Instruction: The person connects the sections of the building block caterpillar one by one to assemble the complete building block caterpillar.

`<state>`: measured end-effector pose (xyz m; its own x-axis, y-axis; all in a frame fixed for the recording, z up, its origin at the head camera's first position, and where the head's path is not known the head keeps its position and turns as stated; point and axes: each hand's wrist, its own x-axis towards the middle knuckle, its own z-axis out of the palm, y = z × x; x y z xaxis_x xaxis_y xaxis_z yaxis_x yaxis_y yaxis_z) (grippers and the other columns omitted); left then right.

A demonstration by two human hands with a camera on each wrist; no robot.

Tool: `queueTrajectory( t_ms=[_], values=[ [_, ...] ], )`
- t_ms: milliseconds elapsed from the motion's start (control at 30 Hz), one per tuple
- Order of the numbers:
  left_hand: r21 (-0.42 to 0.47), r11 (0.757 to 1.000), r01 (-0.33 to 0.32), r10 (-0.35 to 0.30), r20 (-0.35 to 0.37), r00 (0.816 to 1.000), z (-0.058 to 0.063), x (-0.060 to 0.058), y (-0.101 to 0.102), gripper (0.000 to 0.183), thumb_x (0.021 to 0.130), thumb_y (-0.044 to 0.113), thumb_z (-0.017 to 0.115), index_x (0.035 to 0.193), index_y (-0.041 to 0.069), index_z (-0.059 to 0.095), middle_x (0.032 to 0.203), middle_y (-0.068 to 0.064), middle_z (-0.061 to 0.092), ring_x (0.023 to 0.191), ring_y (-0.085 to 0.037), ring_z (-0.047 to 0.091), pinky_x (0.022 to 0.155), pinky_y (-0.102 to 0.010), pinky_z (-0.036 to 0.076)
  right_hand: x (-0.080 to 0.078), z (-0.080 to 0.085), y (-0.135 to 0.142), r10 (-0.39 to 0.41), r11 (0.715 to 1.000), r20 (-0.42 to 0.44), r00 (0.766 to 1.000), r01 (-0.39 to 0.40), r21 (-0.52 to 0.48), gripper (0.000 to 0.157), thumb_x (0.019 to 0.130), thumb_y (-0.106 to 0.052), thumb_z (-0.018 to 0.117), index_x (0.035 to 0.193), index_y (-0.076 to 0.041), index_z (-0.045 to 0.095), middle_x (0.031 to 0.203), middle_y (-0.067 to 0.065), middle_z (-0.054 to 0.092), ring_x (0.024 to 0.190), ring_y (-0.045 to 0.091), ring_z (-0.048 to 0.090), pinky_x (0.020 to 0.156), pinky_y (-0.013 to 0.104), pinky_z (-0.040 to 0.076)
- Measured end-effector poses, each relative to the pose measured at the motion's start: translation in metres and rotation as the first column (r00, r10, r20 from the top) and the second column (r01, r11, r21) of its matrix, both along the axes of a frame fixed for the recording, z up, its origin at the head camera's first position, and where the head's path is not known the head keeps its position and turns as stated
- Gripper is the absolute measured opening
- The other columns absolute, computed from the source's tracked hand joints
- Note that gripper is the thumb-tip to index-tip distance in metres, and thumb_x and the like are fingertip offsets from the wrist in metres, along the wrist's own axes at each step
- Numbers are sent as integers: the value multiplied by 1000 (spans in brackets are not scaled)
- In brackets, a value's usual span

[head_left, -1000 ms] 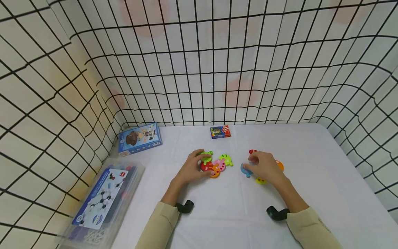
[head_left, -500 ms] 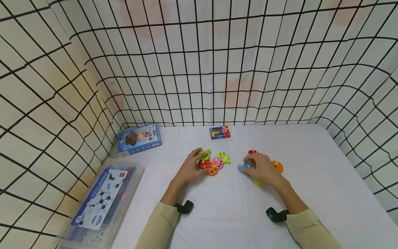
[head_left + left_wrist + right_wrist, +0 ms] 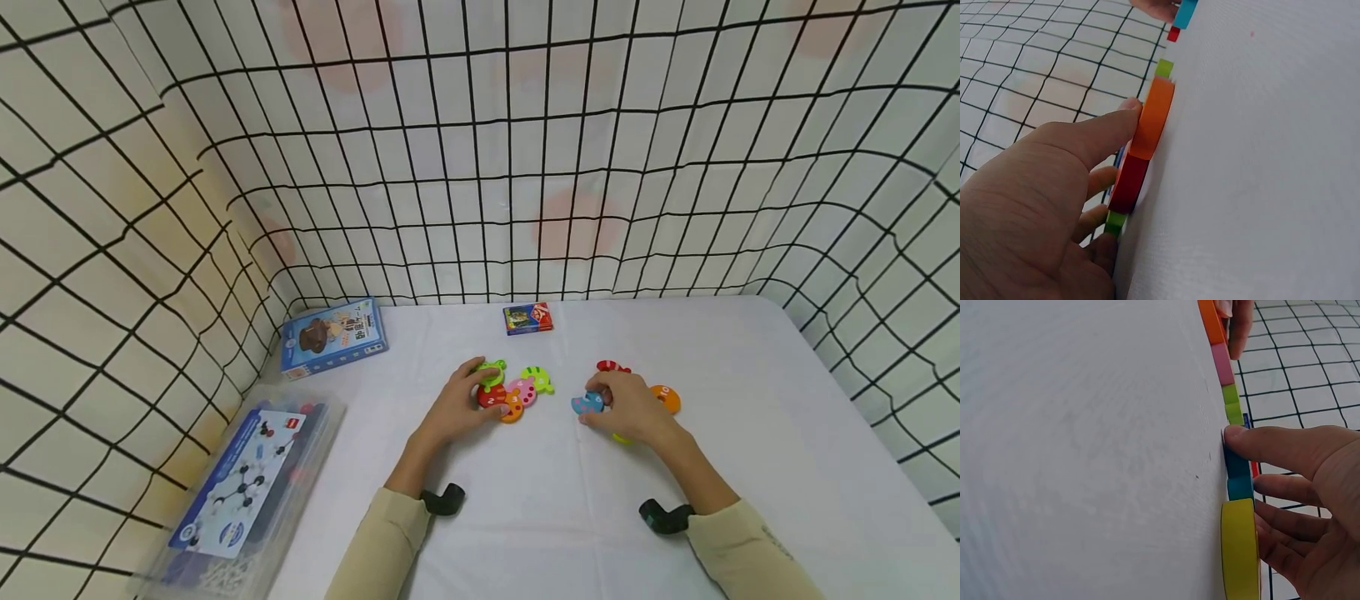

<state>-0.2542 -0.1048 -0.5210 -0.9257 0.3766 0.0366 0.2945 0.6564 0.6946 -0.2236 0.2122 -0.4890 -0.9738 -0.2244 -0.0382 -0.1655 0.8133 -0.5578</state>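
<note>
In the head view, my left hand [image 3: 453,407] spans a joined cluster of flat animal-shaped puzzle pieces. Its thumb presses the orange piece [image 3: 1155,119] and its fingers lie along the red piece [image 3: 1129,184] and a green piece [image 3: 1115,222]. A pink piece [image 3: 522,392] and a striped green piece [image 3: 537,378] continue the cluster to the right. Farther right, my right hand [image 3: 636,407] pinches a blue animal piece [image 3: 587,403], apart from the cluster. Around that hand lie a red striped piece [image 3: 612,366], an orange piece [image 3: 667,398] and a yellow piece [image 3: 1239,547], partly hidden in the head view.
A small red and blue box [image 3: 528,318] lies behind the pieces. At the back left is a blue picture box [image 3: 335,338]. A clear plastic case [image 3: 318,442] stands at the left edge. Black wire mesh [image 3: 487,179] encloses the white-covered table [image 3: 532,517].
The right hand has taken the blue piece between thumb and fingers, turned it and shifted it slightly left. The left hand stays at the cluster, almost still.
</note>
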Motion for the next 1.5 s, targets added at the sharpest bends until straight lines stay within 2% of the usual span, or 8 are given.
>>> queueTrajectory(
  t_ms=[233, 767, 933, 1167, 1333, 1500],
  values=[
    [-39, 999, 1, -2, -20, 1000, -4, -1, 0, 76, 81, 52, 82, 148, 27, 56, 168, -1, 31, 154, -30, 33, 120, -58, 36, 1, 0, -1, 3, 1000, 0, 1000, -3, -7, 47, 81, -30, 89, 116, -6, 69, 88, 3, 61, 86, 19, 53, 72, 29, 46],
    [-47, 999, -1, 1, -5, 1000, 0, -2, 1, 76, 81, 51, 83, 148, 27, 56, 167, 0, 33, 155, -29, 31, 121, -59, 34, 1, -1, -3, -28, 999, -14, 1000, 27, -44, 43, 86, -31, 84, 119, -8, 69, 88, 3, 59, 86, 20, 52, 70, 30, 45],
    [-36, 999, -3, 3, 6, 1000, 0, -1, 1, 76, 81, 51, 82, 148, 27, 56, 167, 0, 33, 155, -29, 31, 121, -59, 34, 2, 3, -4, -21, 998, -45, 999, 18, -60, 42, 87, -29, 82, 120, -8, 70, 86, 4, 60, 83, 20, 52, 69, 29, 45],
    [-32, 999, -7, 8, 11, 1000, -2, 0, 0, 76, 81, 51, 82, 148, 27, 56, 167, 0, 34, 155, -30, 31, 121, -61, 34, 1, 4, -8, -22, 997, -98, 995, 15, -70, 41, 87, -29, 82, 121, -9, 69, 90, 4, 63, 84, 20, 54, 72, 29, 48],
    [-33, 999, -7, 8, 14, 1000, -5, 1, 0, 75, 82, 51, 82, 148, 28, 56, 167, 0, 33, 155, -29, 31, 121, -60, 34, 0, 6, -14, -19, 997, -84, 996, 13, -72, 42, 88, -29, 81, 122, -9, 68, 94, 5, 64, 86, 21, 55, 76, 30, 49],
    [-27, 1000, -7, 8, 10, 1000, -2, 1, 0, 75, 82, 51, 82, 148, 28, 55, 167, 1, 33, 155, -29, 32, 121, -61, 34, -2, 8, -20, -14, 998, -87, 996, 8, -69, 42, 88, -29, 81, 123, -10, 69, 97, 5, 65, 89, 21, 55, 78, 31, 49]
  ],
)
